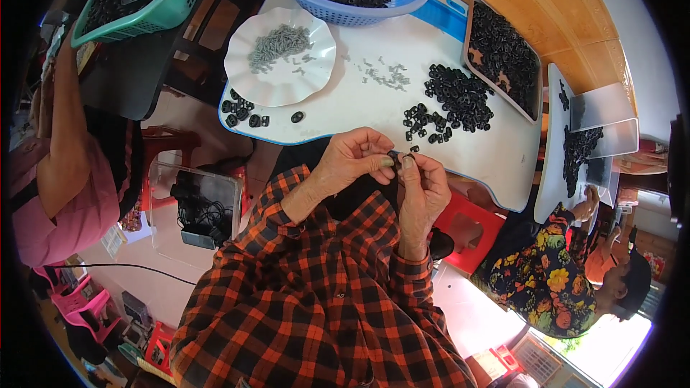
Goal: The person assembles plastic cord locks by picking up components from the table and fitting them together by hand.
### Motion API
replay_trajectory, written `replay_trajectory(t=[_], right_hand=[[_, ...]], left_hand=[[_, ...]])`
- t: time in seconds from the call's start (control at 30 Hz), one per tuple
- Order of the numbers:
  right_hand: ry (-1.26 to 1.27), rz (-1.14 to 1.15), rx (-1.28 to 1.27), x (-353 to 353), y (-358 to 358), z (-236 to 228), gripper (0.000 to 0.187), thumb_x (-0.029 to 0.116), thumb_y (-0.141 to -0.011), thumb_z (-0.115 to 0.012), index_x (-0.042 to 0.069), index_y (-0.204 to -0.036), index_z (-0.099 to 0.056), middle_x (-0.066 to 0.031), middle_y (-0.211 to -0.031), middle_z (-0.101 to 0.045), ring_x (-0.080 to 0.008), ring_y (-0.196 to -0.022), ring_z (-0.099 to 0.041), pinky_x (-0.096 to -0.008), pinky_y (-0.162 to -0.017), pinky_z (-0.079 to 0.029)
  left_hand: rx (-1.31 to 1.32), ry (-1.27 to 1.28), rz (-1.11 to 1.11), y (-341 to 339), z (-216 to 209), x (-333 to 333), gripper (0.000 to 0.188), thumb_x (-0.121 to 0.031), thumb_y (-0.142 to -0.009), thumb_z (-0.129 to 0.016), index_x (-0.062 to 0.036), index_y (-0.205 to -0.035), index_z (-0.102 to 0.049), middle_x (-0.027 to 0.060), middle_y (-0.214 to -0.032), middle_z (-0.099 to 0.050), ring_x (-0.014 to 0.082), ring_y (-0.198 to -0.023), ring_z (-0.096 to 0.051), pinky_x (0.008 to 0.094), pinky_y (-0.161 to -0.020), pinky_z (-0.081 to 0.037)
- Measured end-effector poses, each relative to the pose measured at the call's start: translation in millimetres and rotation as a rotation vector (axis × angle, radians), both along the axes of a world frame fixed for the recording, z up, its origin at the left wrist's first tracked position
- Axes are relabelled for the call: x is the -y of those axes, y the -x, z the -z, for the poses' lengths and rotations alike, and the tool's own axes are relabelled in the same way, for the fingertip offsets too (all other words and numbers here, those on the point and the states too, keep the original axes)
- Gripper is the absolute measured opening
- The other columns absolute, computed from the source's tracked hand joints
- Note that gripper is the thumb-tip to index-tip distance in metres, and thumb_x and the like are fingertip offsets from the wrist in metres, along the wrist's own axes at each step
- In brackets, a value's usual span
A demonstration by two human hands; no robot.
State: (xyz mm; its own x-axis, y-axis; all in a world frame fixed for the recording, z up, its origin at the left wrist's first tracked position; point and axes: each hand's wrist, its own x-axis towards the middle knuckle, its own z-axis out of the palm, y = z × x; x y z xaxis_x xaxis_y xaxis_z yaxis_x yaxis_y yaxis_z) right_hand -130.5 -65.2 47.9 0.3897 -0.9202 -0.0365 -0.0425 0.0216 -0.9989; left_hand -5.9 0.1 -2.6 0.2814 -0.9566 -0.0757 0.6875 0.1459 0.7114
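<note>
though partly hidden, a small black piece [393,154] in the narrow pinch of both hands [351,162] [425,185]

The shirt [309,302] is checked orange and black. Parts [460,100] are black, pins [279,47] grey, the plate [251,88] white, the table [345,111] white with blue edging. The round basket [345,16] is blue-violet, the long basket [136,27] green, the stool [474,244] red. One plain top [79,197] is pink, the flowered top [550,276] black and yellow.
</note>
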Motion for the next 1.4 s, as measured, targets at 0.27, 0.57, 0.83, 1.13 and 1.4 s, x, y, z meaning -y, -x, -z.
replay_trajectory(t=[0.27,0.57,0.83,1.13,1.4], right_hand=[[-0.029,0.048,0.007,-1.5,-2.8,-1.9,0.010,0.003,-0.087,-0.063,-0.004,-0.094,-0.060,-0.0089,-0.087,-0.067,-0.0091,-0.077,-0.061,-0.0204,-0.069,-0.049],[-0.095,0.019,0.058,-2.8,-3.9,-6.1,0.011,0.005,-0.088,-0.063,-0.004,-0.094,-0.060,-0.0084,-0.086,-0.066,-0.0094,-0.073,-0.060,-0.0206,-0.067,-0.049],[-0.009,-0.020,-0.027,0.4,3.8,-4.3,0.007,0.006,-0.086,-0.065,0.000,-0.090,-0.064,-0.0008,-0.083,-0.064,-0.0052,-0.077,-0.054,-0.0181,-0.071,-0.044],[-0.067,-0.057,-0.043,-2.6,3.3,-5.2,0.008,0.005,-0.084,-0.067,0.000,-0.090,-0.065,0.0026,-0.079,-0.062,-0.0024,-0.069,-0.050,-0.0160,-0.063,-0.040],[-0.064,-0.070,-0.073,-4.0,1.9,-6.6,0.007,0.004,-0.083,-0.067,0.001,-0.090,-0.066,0.0045,-0.077,-0.061,-0.0008,-0.067,-0.047,-0.0151,-0.060,-0.038]], left_hand=[[0.070,-0.030,-0.077,8.4,-3.5,0.6,0.030,0.006,-0.085,-0.060,0.0072,-0.114,-0.056,0.0144,-0.101,-0.065,0.0189,-0.088,-0.066,0.0298,-0.077,-0.057],[0.058,-0.001,-0.071,7.8,-1.4,-0.2,0.031,0.007,-0.083,-0.062,0.0076,-0.113,-0.055,0.0131,-0.098,-0.065,0.0170,-0.087,-0.065,0.0280,-0.077,-0.056],[-0.099,0.083,-0.031,1.1,10.8,0.5,0.031,0.007,-0.079,-0.067,0.0054,-0.107,-0.057,0.0099,-0.091,-0.064,0.0142,-0.079,-0.064,0.0256,-0.069,-0.055],[-0.189,0.095,-0.002,-1.6,9.9,-0.6,0.031,0.005,-0.078,-0.069,0.0048,-0.106,-0.057,0.0092,-0.089,-0.064,0.0132,-0.076,-0.063,0.0237,-0.066,-0.054],[-0.165,0.080,0.002,-2.6,8.3,-1.8,0.031,0.006,-0.078,-0.068,0.0046,-0.106,-0.057,0.0100,-0.091,-0.064,0.0139,-0.078,-0.063,0.0245,-0.068,-0.054]])
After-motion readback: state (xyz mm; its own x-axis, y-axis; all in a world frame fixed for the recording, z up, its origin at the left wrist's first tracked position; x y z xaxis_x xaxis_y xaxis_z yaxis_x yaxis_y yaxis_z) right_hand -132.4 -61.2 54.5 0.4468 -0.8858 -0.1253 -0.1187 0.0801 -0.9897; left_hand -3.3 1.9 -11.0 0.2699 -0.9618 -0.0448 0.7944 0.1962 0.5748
